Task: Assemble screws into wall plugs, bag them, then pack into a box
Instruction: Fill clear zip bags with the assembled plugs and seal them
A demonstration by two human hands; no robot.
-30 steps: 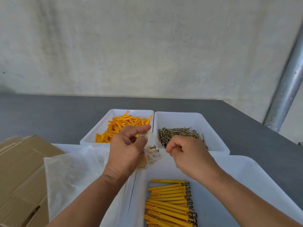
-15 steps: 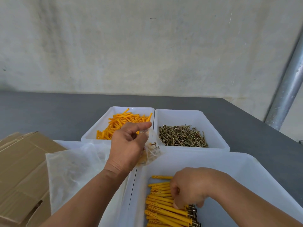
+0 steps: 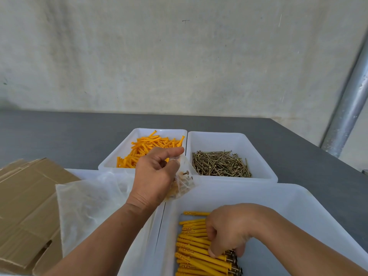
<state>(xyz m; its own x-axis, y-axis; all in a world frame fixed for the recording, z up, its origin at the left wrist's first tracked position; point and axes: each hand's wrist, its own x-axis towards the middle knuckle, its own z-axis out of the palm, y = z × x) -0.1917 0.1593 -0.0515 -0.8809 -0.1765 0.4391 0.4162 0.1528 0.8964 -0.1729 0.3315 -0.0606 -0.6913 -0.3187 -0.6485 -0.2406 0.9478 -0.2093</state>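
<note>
My left hand (image 3: 154,176) pinches the mouth of a small clear bag (image 3: 184,181) that holds a few yellow plugs with screws in them. It hangs above the near edge of the back trays. My right hand (image 3: 229,229) is down in the large white tray (image 3: 288,200), fingers curled over the row of assembled yellow plugs with screws (image 3: 197,253), thumb pressing on one. Whether it has lifted one I cannot tell. Loose orange plugs (image 3: 147,146) fill the back left tray, loose screws (image 3: 221,164) the back right tray.
A pile of clear plastic bags (image 3: 89,202) lies left of my left arm. Flattened cardboard boxes (image 3: 25,198) sit at the far left. The trays rest on a grey table (image 3: 59,136) against a pale wall; a metal pole (image 3: 350,108) stands at the right.
My right hand dropped from beside the bag down into the large tray and now curls over the assembled plugs. My left hand kept the bag in about the same place.
</note>
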